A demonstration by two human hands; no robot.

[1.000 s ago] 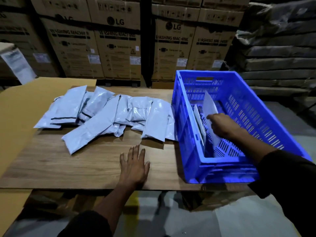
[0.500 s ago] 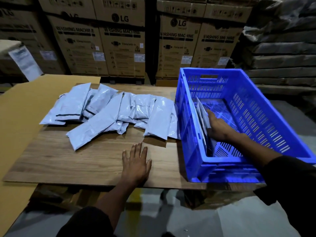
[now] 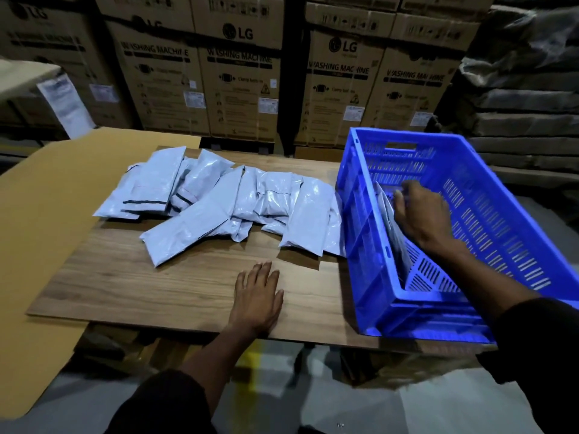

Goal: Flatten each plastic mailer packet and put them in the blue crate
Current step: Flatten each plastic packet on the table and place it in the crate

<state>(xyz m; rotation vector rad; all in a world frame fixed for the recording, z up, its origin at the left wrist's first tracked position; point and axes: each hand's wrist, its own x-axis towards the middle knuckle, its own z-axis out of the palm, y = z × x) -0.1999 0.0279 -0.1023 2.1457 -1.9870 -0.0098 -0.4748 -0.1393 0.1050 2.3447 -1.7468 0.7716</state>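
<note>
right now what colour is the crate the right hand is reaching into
Bright blue, with slotted walls; the head view shows the crate clearly.

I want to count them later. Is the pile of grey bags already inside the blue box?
No, the pile of grey bags lies on the wooden board, beside the blue crate.

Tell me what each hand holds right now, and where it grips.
Left hand holds nothing, lying flat on the wooden board. Right hand touches the upright packets inside the blue crate; an actual grip cannot be told.
</note>
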